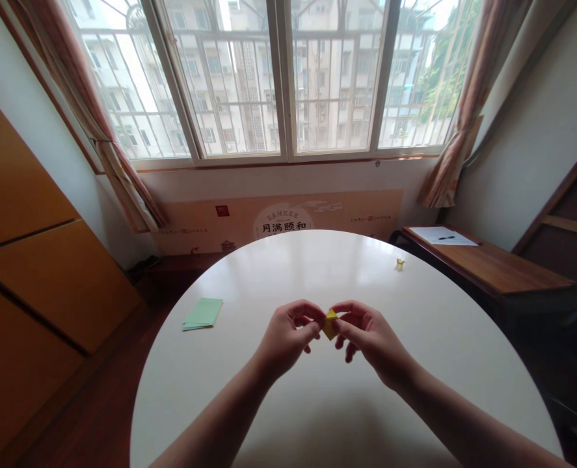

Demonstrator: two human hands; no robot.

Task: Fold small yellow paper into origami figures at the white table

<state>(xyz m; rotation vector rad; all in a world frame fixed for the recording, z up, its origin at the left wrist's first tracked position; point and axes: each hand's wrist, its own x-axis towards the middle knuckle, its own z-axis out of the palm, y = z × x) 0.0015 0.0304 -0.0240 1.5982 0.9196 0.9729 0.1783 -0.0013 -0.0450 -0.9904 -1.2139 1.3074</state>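
A small piece of folded yellow paper [330,325], diamond-like in outline, is held up over the white round table [288,416]. My left hand [292,331] pinches its left edge between thumb and fingers. From the other side, my right hand [366,333] grips its right edge the same way. The fingertips of both hands cover parts of the paper, so its exact folds cannot be made out.
Green paper sheets [204,313] lie stacked at the table's left. A small yellow folded paper piece [400,264] stands near the far right edge. Beyond the table, a wooden bench [517,270] carries a white sheet [437,235] with a dark pen-like object on it.
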